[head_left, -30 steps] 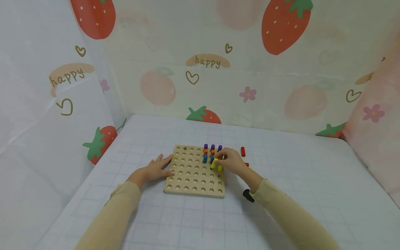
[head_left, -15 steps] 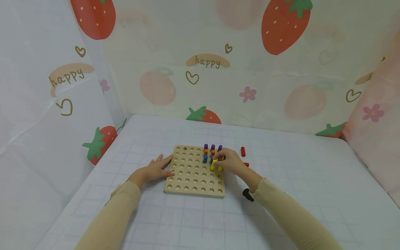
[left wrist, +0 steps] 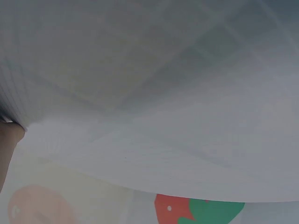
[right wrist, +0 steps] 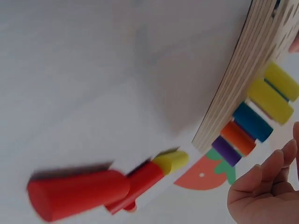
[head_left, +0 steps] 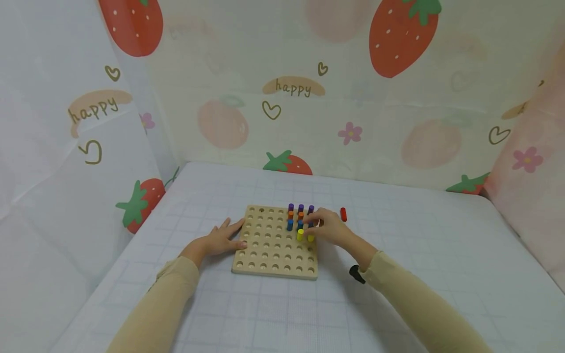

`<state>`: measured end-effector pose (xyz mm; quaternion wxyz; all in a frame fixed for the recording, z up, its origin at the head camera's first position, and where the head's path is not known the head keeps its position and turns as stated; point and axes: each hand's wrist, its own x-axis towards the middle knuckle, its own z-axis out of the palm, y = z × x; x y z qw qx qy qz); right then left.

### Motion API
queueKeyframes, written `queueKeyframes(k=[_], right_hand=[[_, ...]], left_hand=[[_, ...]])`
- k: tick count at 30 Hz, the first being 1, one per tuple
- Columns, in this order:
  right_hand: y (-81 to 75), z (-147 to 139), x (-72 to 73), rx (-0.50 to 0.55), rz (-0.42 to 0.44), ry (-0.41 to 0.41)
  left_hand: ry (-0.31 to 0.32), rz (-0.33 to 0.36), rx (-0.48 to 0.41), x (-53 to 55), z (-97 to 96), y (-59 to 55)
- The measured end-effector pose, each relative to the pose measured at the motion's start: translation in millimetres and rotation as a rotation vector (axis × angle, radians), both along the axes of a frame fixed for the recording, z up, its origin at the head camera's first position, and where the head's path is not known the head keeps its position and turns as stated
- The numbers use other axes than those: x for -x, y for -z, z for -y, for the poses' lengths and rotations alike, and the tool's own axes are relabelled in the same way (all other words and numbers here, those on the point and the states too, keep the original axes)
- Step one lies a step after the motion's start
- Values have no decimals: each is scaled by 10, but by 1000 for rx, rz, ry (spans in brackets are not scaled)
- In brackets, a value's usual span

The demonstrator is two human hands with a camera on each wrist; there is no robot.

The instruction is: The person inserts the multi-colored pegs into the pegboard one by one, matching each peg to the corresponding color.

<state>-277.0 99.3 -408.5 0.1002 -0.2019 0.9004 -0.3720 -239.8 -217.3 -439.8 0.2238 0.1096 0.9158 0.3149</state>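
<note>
A square wooden pegboard (head_left: 265, 255) with rows of holes lies on the table. My left hand (head_left: 218, 240) rests spread at its left edge, thumb on the board; only a sliver of hand (left wrist: 8, 144) shows in the left wrist view. Purple pegs (head_left: 301, 208), orange pegs (head_left: 290, 215) and blue pegs (head_left: 290, 225) stand at the back right. In front of them a yellow peg (head_left: 300, 235) stands upright, with another yellow peg (head_left: 311, 239) beside it. My right hand (head_left: 328, 228) hovers over these pegs, fingers bent and apart from the yellow one.
A loose red peg (head_left: 343, 214) lies right of the board. The right wrist view shows two red pegs (right wrist: 79, 193) and a yellow peg (right wrist: 174, 161) lying on the table. A black object (head_left: 356, 273) shows at the right cuff. Printed cloth walls surround the table.
The yellow peg, tilted in my right fingers a second ago, now stands upright in a hole. My right hand has let go and shifted slightly right. The left hand has stayed put.
</note>
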Motion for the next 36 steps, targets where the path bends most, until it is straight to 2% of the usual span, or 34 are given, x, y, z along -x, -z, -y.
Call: queueKeyframes(k=[8,19,24,31,36], right_hand=[[-45,-346,90,2,-41,94],[63,-558,240,-119,49,212],[134,-570,308,-195,88,203],[212,-551,401,-289,108,199],[227,-509,456,-314,130,205]], left_hand=[[3,0,0,3,8,-12],[-9,13,-7,19,17,11],[-17,21,-20,6,0,11],[2,1,-17,9,-6,2],[2,-7,-16,5,-8,-6]])
